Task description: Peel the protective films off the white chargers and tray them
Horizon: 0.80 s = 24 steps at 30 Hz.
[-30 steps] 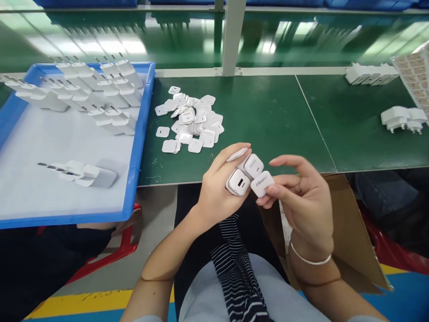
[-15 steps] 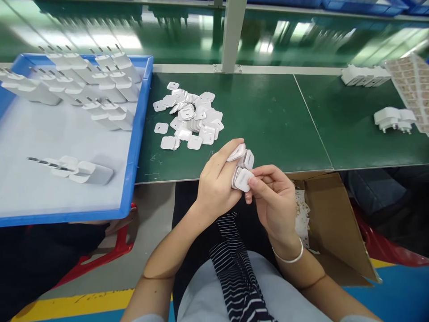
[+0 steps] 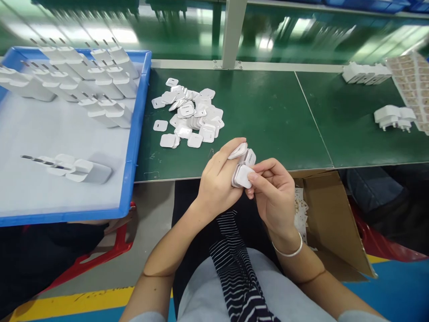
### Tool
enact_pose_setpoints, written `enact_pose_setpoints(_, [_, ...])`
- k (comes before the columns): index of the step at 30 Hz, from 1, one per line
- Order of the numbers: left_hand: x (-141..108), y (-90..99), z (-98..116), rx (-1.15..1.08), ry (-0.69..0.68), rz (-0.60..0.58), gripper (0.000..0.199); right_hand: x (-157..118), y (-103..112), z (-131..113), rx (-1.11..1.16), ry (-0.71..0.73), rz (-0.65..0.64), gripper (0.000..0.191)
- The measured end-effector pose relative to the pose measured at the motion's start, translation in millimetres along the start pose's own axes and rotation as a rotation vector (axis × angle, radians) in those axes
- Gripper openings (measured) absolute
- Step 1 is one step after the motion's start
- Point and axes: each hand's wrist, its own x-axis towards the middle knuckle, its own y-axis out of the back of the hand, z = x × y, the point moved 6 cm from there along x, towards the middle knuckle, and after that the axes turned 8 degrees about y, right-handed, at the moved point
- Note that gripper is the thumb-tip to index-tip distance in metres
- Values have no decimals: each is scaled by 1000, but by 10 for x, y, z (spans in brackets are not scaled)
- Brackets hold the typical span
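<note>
Close to the table's front edge, my left hand is wrapped round several small white plastic cover plates. One more white plate shows between its fingers at the top. My right hand pinches the right edge of the front plate, with thumb on top and fingers behind. That front plate lies against others in the left hand. Beyond the hands, a loose pile of the same white plates lies on the green table, several with a small dark slot.
On the left, a blue-rimmed tray holds white plug adapters with metal pins up. White charger bodies and more adapters stand at the right. Below the table edge is an open cardboard box. A metal post rises behind.
The front plate under my right thumb now shows a plain face where faint markings showed before. Both hands have barely moved, and the view has shifted slightly.
</note>
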Motion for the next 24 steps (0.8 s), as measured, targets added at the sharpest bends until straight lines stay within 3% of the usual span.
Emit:
enact_pose_setpoints(11, [17, 12, 16, -17, 7, -16, 37, 25, -24, 4, 75, -138, -11, 14])
enact_pose_setpoints(24, [2, 0, 16, -7, -33, 11, 40, 17, -23, -10, 7, -114, 0, 15])
